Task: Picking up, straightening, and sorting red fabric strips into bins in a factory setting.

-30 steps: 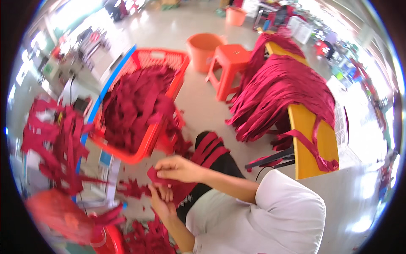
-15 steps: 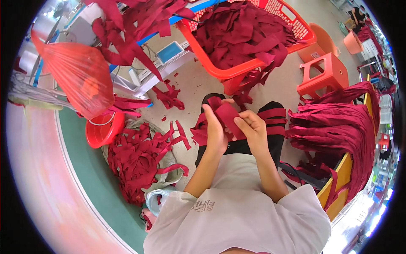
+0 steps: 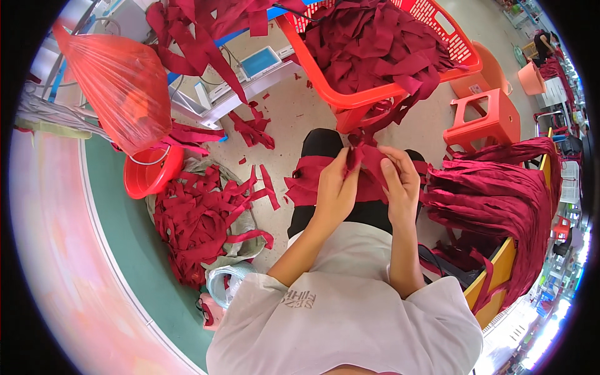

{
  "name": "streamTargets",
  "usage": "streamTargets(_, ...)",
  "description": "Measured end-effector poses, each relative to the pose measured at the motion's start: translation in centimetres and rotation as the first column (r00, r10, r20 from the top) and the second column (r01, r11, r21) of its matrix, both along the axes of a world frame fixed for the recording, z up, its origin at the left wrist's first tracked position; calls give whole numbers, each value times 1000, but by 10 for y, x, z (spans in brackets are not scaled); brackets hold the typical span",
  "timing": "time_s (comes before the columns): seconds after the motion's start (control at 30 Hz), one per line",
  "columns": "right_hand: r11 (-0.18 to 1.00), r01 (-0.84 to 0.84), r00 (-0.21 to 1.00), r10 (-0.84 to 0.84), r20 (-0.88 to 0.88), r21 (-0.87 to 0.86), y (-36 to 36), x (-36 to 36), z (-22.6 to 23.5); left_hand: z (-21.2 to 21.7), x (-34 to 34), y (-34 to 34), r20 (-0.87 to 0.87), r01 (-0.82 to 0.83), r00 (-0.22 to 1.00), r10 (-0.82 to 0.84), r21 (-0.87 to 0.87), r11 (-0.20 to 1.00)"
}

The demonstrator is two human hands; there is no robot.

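Above my lap, both hands hold a dark red fabric strip (image 3: 373,164). My left hand (image 3: 336,187) pinches its upper left part between thumb and fingers. On the other side, my right hand (image 3: 402,182) grips the strip's right edge, thumb against fingertips. More dark red fabric strips (image 3: 306,182) lie across my thighs, partly covered by my hands and forearms. Just beyond my knees stands a red plastic basket (image 3: 369,97), heaped with loose red strips (image 3: 375,47), some hanging over its near rim.
At right, long red strips (image 3: 494,190) drape over a yellow board (image 3: 500,275), near a red stool (image 3: 486,122). Left are a sack (image 3: 250,240) of red scraps, a red bucket (image 3: 150,178) and a hanging red plastic bag (image 3: 122,94). Strips hang from a blue-edged table (image 3: 226,39).
My left hand has moved right and turned, its grip now on the upper part of the strip. My right hand has shifted slightly right and up. The strip is less flattened out.
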State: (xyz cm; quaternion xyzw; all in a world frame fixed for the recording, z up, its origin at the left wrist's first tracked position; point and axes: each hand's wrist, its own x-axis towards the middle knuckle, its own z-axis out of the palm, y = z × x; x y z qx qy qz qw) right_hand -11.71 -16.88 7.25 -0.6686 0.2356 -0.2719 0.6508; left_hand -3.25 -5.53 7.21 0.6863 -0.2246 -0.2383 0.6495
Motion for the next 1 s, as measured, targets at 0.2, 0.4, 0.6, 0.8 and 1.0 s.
streamTargets(0.2,969,-166,986,160,51,182,-5,1,9,0,-2,7,210,167,965,-161,-11,986)
streamTargets(0.4,924,-135,989,105,103,359,-1,-4,3,13,0,17,100,290,953,-284,-52,955)
streamTargets(0.6,966,-113,987,83,135,231,14,1,18,-6,-5,14,-299,46,944,-137,-294,955)
streamTargets(0.8,964,-247,969,243,49,95,16,-1,22,1,0,17,-198,124,967,-161,-185,975)
streamTargets(1.0,997,-71,996,70,54,22,16,-1,9,11,0,18,-32,288,955,-295,-143,947)
